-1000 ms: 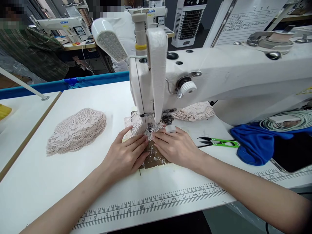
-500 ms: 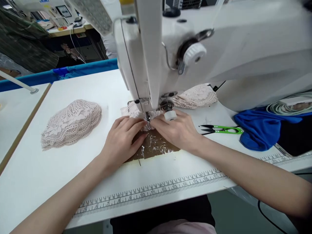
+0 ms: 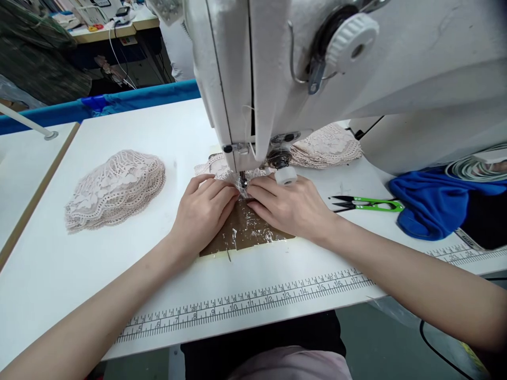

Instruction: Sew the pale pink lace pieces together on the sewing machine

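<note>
A pale pink lace piece (image 3: 222,166) lies under the presser foot (image 3: 243,180) of a white sewing machine (image 3: 227,79). My left hand (image 3: 202,214) is closed, its fingertips pressing the lace just left of the foot. On the right, my right hand (image 3: 291,203) pinches the lace edge beside the foot, thumb under bent fingers. Part of the lace is hidden behind my fingers and the machine head. Below both hands is a brown plate (image 3: 245,232) covered in shiny clear tape.
A stack of lace pieces (image 3: 114,192) lies at the left, another lace stack (image 3: 327,148) behind the machine head. Green thread snips (image 3: 372,204), a blue cloth (image 3: 431,203) and a dark phone (image 3: 487,219) are at the right. A printed ruler (image 3: 237,311) runs along the front edge.
The view has shifted, so the machine head looks larger. The lace between my hands is less bunched, and my left thumb has drawn in closer to its fingers. Both hands stay at the presser foot.
</note>
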Available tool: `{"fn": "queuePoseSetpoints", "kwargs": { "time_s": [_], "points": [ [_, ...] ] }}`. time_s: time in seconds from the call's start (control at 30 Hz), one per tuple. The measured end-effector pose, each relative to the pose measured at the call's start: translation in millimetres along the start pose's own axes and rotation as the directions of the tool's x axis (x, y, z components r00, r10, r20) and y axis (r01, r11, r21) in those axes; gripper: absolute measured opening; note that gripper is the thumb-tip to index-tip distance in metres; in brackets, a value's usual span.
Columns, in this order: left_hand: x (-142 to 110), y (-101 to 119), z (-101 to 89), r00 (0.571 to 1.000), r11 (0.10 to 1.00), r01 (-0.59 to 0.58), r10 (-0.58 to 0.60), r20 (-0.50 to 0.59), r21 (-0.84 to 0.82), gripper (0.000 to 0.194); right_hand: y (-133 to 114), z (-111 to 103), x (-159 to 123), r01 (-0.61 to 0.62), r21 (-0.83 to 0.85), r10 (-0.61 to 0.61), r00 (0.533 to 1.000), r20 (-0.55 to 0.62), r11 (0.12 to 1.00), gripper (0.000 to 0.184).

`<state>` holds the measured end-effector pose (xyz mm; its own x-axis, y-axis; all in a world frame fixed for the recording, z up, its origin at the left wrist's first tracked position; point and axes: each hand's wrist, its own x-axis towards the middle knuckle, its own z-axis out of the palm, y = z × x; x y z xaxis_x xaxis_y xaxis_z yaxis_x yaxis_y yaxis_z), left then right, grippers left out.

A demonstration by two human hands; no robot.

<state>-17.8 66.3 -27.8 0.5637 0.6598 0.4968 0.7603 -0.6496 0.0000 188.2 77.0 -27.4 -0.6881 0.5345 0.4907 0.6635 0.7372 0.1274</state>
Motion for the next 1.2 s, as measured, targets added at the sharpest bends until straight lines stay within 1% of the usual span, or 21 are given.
{"fn": "queuePoseSetpoints", "kwargs": {
  "time_s": [0.07, 0.13, 0.2, 0.3, 0.37, 0.47, 0.57, 0.63, 0.7, 0.83, 0.97, 1.1, 1.2],
  "points": [
    [0.0, 0.6, -0.2, 1.000, 1.000, 0.018, -0.018, -0.006, -0.023, 0.017, 0.1, 1.4, 0.6, -0.001, -0.029, 0.001, 1.000, 0.003, 1.000, 0.027],
    [0.4, 1.8, -1.8, 0.999, 0.998, 0.047, -0.047, 0.011, -0.042, 0.017, 0.8, 3.1, 1.6, -0.019, -0.033, 0.019, 1.000, -0.004, 0.999, 0.031],
    [2.0, 3.0, -4.4, 0.994, 0.994, 0.098, -0.096, 0.051, -0.056, 0.016, 2.2, 4.8, 2.6, -0.064, -0.021, 0.064, 0.998, -0.024, 0.998, 0.030],
    [7.6, 3.9, -7.5, 0.977, 0.982, 0.175, -0.165, 0.134, -0.069, 0.025, 4.2, 6.3, 3.8, -0.133, -0.009, 0.132, 0.990, -0.039, 0.991, 0.027],
    [12.5, 4.5, -6.9, 0.970, 0.978, 0.196, -0.184, 0.158, -0.066, 0.023, 5.0, 6.4, 4.2, -0.158, -0.002, 0.157, 0.987, -0.043, 0.987, 0.028],
    [18.3, 7.1, -1.3, 0.972, 0.978, 0.204, -0.197, 0.128, -0.049, 0.020, 5.4, 5.7, 3.9, -0.180, 0.009, 0.180, 0.981, -0.072, 0.984, 0.029],
    [20.3, 11.2, 6.8, 0.971, 0.972, 0.234, -0.233, 0.046, -0.018, 0.016, 5.6, 5.0, 3.4, -0.190, 0.010, 0.190, 0.977, -0.097, 0.982, 0.027],
    [20.1, 13.1, 11.6, 0.966, 0.966, 0.259, -0.259, -0.008, -0.005, 0.012, 5.9, 4.8, 3.6, -0.197, 0.014, 0.198, 0.976, -0.091, 0.980, 0.027],
    [19.6, 13.8, 15.1, 0.960, 0.961, 0.277, -0.277, -0.037, -0.011, 0.008, 6.2, 4.7, 4.2, -0.210, 0.027, 0.212, 0.975, -0.071, 0.977, 0.028],
    [19.2, 13.4, 17.4, 0.956, 0.956, 0.290, -0.291, -0.035, -0.040, 0.010, 6.5, 4.1, 5.5, -0.242, 0.071, 0.244, 0.969, -0.028, 0.968, 0.031],
    [20.1, 13.9, 15.9, 0.961, 0.960, 0.271, -0.274, -0.032, -0.071, 0.013, 6.0, 3.0, 5.8, -0.250, 0.085, 0.252, 0.968, -0.005, 0.964, 0.032],
    [20.0, 12.9, 14.4, 0.965, 0.965, 0.256, -0.259, -0.045, -0.060, 0.017, 5.3, 1.5, 6.3, -0.257, 0.076, 0.256, 0.966, 0.017, 0.963, 0.034],
    [18.4, 10.3, 12.9, 0.971, 0.970, 0.232, -0.235, -0.035, -0.064, 0.020, 4.6, 0.5, 6.0, -0.267, 0.082, 0.266, 0.964, 0.022, 0.960, 0.035]
  ]
}}
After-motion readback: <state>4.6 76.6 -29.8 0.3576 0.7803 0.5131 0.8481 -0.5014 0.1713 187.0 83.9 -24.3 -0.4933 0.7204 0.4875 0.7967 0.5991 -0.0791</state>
